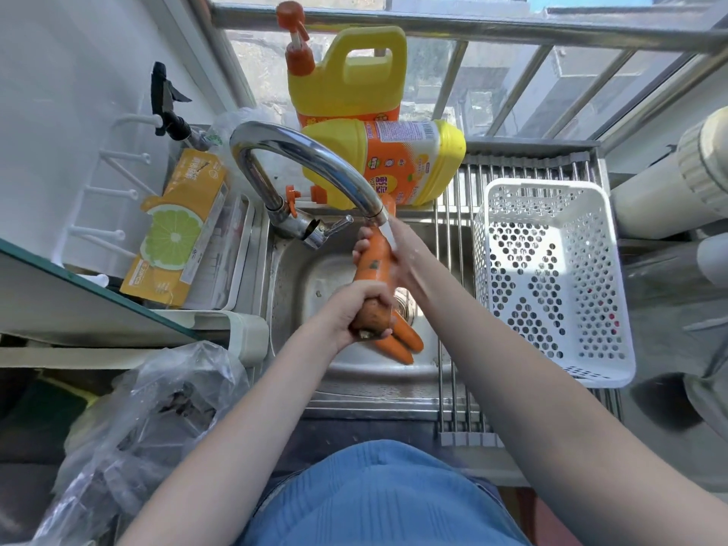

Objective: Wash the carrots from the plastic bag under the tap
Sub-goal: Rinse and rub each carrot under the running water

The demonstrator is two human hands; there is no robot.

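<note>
Carrot (374,266) upright under the tap (315,159): left hand (354,309) grips its lower end, right hand (405,262) wraps the upper shaft.

Under the curved chrome tap (315,163), the left hand (360,309) grips the thick end of a long orange carrot (372,266) while the right hand (402,262) wraps its upper part. Two more orange carrots (402,340) lie in the steel sink (299,285), and a crumpled clear plastic bag (157,407) sits on the left.
</note>
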